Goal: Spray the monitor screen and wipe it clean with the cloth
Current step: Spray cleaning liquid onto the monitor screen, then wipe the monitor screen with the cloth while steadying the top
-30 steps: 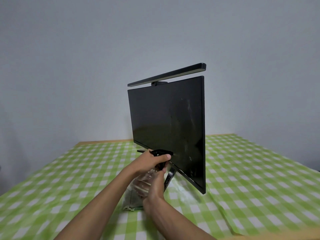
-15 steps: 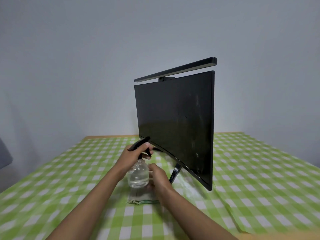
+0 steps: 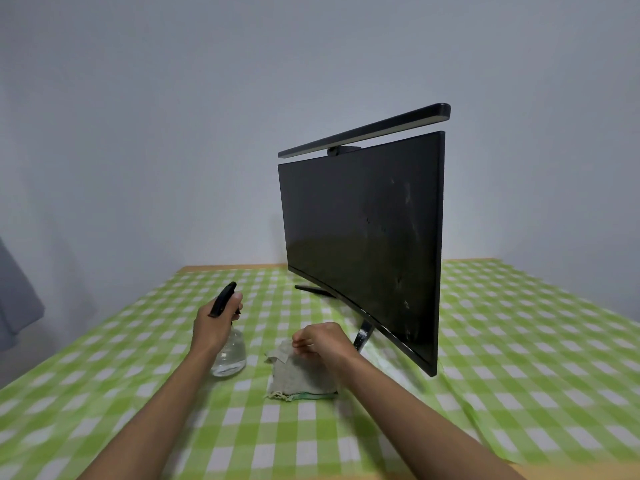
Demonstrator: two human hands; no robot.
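Observation:
A black monitor (image 3: 360,237) stands on the table, its dark screen marked with pale smudges and spots toward the right side. My left hand (image 3: 213,323) grips the black trigger head of a clear spray bottle (image 3: 230,355), which stands on the cloth-covered table left of the monitor. A grey cloth (image 3: 298,374) with a green edge lies crumpled in front of the monitor's stand. My right hand (image 3: 320,341) pinches the cloth's upper corner and lifts it a little.
A black light bar (image 3: 367,131) sits on the monitor's top edge. The table wears a green and white checked tablecloth (image 3: 519,341). A grey wall is behind, and a grey fabric shape (image 3: 17,306) hangs at the far left.
My left hand has carried the spray bottle leftward and set it on the table. My right hand left the bottle and took hold of the cloth's corner.

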